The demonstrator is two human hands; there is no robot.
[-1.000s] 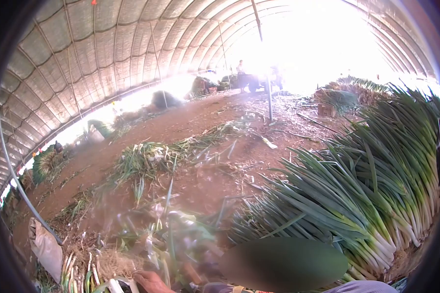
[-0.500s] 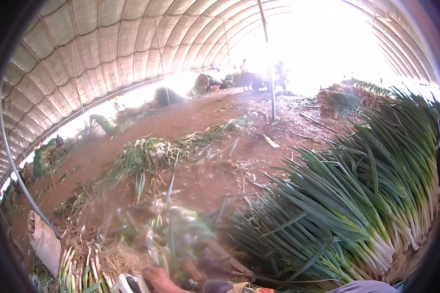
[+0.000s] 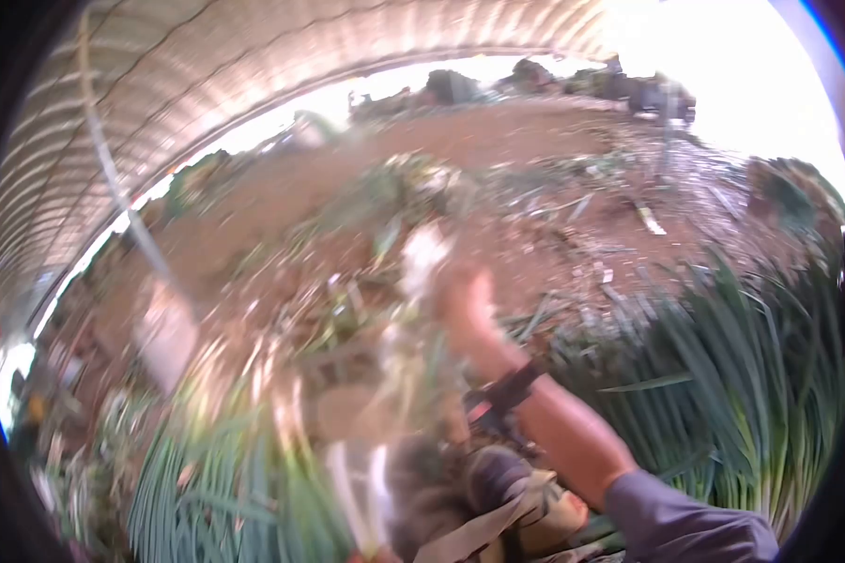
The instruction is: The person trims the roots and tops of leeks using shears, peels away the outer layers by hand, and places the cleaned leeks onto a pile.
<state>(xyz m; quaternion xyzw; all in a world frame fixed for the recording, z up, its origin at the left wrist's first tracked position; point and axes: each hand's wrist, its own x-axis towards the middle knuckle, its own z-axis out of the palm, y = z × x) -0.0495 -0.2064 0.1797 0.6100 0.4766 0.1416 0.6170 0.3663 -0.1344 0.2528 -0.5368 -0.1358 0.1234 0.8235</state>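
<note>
My right hand point(image 3: 465, 298), with a dark band on its wrist, reaches out over the ground in the middle of the view. Motion smears its fingers, and a pale blurred scrap point(image 3: 426, 259) shows just beyond them. At the bottom edge a sliver of my left hand point(image 3: 376, 556) is visible, closed where two white green onion stalks point(image 3: 378, 483) come together; the rest of it is cut off. Left of these stalks lies a pile of green onions point(image 3: 221, 488), white ends pointing away from me.
A large bank of green onions point(image 3: 723, 375) stands along the right side. Leaf trimmings point(image 3: 404, 192) are strewn over the brown soil ahead. On the left a slanted pole point(image 3: 122, 192) rises beside a pale sack point(image 3: 166, 338). A vehicle point(image 3: 652, 97) sits far back under the arched roof.
The view has swung left and down, bringing the left pile's green leaves into sight. My right forearm now extends across the middle, and the picture is more blurred.
</note>
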